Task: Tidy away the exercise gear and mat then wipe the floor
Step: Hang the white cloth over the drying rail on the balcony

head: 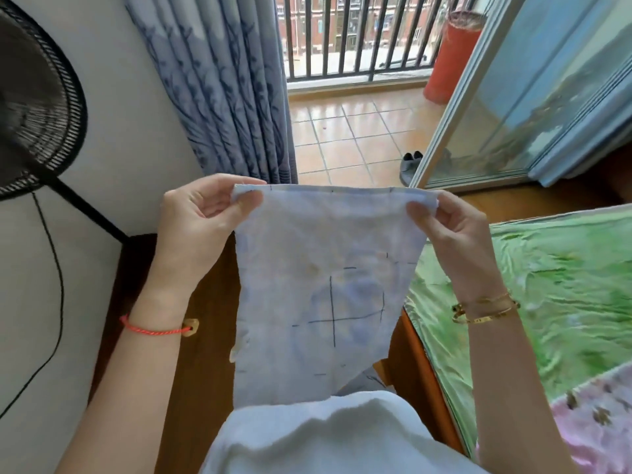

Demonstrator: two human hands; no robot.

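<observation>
A pale blue cleaning cloth (325, 278) with thin dark lines and faint stains hangs spread out in front of me. My left hand (198, 217) pinches its top left corner. My right hand (451, 227) pinches its top right corner. The cloth hangs down over the dark wooden floor (212, 323) between the wall and the bed. No exercise gear or mat is in view.
A black standing fan (34, 107) and its cord lean at the left wall. A bed with a green sheet (533, 302) fills the right. Blue curtains (222, 83) hang beside the open balcony door (478, 107); shoes (410, 162) and an orange pot (451, 56) stand on the tiled balcony.
</observation>
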